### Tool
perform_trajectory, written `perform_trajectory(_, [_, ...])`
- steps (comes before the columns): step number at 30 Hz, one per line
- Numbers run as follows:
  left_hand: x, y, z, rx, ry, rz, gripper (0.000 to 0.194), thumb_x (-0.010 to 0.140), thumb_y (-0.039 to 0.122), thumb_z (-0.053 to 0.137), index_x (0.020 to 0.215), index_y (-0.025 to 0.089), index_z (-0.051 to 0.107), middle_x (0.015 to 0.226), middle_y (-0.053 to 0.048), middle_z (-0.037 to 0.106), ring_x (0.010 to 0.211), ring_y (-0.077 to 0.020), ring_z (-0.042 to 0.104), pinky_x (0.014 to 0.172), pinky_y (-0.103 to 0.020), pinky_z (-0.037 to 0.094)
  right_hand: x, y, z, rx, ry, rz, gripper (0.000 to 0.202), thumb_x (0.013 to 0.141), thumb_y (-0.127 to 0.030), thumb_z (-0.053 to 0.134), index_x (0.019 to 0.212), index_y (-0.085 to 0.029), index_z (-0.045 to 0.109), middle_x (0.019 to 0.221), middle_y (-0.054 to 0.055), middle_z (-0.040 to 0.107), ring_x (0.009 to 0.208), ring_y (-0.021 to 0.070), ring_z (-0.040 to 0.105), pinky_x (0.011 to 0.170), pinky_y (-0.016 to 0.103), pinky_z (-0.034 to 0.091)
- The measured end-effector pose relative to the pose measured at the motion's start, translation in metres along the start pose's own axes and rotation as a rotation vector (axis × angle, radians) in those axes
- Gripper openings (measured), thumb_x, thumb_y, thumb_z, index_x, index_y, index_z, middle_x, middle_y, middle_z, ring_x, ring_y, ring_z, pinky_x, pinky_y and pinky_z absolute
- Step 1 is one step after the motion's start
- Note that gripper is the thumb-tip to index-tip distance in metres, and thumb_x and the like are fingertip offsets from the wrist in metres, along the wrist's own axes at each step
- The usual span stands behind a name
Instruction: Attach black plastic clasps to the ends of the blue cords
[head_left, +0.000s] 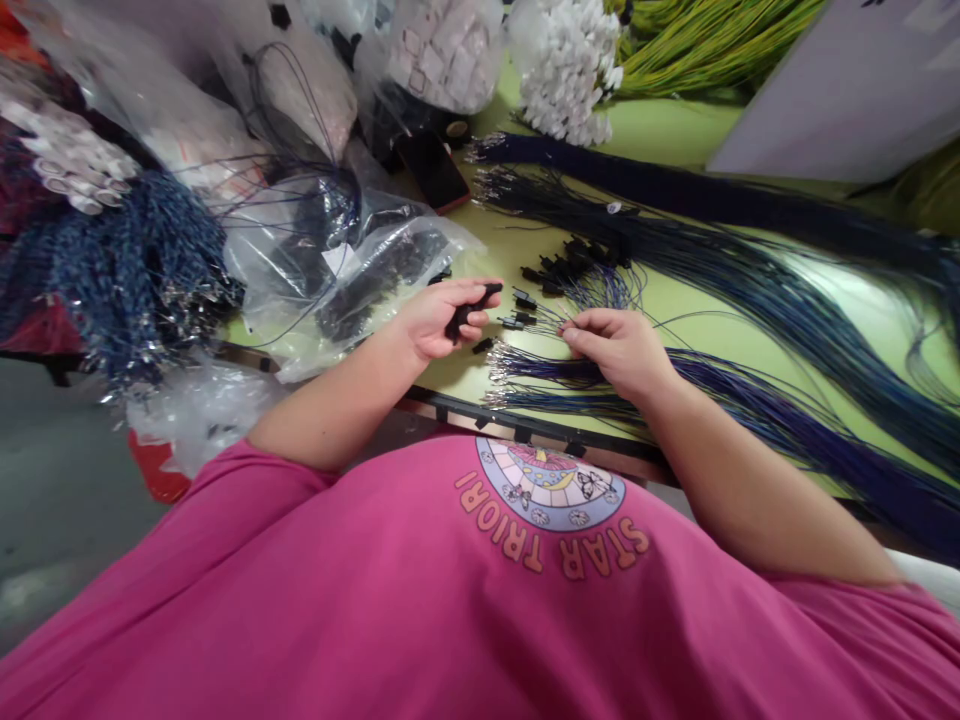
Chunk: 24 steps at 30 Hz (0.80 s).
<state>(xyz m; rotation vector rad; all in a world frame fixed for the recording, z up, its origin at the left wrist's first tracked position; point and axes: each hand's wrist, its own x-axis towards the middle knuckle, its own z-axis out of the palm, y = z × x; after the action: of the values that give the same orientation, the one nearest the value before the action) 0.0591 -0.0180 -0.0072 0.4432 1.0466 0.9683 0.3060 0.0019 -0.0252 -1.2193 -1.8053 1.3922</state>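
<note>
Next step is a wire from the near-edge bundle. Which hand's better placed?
Right, I'd say. The right hand overlaps that bundle, though seemingly pinching thin wires; the left hand is beyond its tips, gripping black parts.

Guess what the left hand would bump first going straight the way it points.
The left hand would probably meet the small dark plugs just past its fingertips, though its height above the table is unclear.

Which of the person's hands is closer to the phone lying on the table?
The left. The left hand, holding black pieces, is just in front of the phone; the right hand, at the thin wires, is farther off, forward and to the right.
</note>
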Motion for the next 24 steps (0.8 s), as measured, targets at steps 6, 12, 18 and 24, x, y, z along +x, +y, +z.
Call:
perform_trajectory(6, [-0.001,-0.004,0.030,0.341,-0.146,0.103,0.017,0.084,0.027,0.059,0.093,0.013,0.066,0.058,0.003,0.046,0.042,-0.0025,0.037,0.039,-0.016,0.024,-0.002,0.004,0.000,-0.033,0.085,-0.038,0.019,0.071,-0.037,0.068,0.073,-0.018,0.071,0.062,0.000,0.061,0.056,0.0115,0.047,0.056,0.027,0.037])
perform_trajectory(12, [0.020,-0.022,0.028,0.500,-0.108,0.221,0.018,0.076,0.021,0.063,0.093,0.016,0.068,0.065,0.001,0.060,0.043,-0.0024,0.038,0.042,-0.019,0.023,-0.006,0.000,-0.001,-0.108,0.169,-0.050,0.016,0.070,-0.034,0.066,0.068,-0.018,0.069,0.059,0.001,0.060,0.055,0.0121,0.046,0.056,0.028,0.036])
perform_trajectory(18, [0.020,-0.027,0.022,0.640,-0.104,0.320,0.035,0.081,0.051,0.064,0.080,0.016,0.062,0.057,0.001,0.056,0.042,-0.0041,0.038,0.042,-0.020,0.023,-0.007,-0.003,0.002,-0.191,0.212,-0.086,0.013,0.070,-0.028,0.064,0.065,-0.017,0.067,0.059,0.000,0.061,0.055,0.0117,0.045,0.057,0.028,0.036])
perform_trajectory(24, [0.022,-0.030,0.026,0.682,-0.056,0.390,0.026,0.082,0.043,0.066,0.087,0.017,0.063,0.064,0.002,0.057,0.048,-0.0047,0.045,0.047,-0.019,0.029,-0.007,-0.001,0.006,-0.318,0.247,-0.147,0.015,0.073,-0.027,0.062,0.061,-0.019,0.064,0.060,0.000,0.061,0.057,0.0129,0.048,0.059,0.028,0.037])
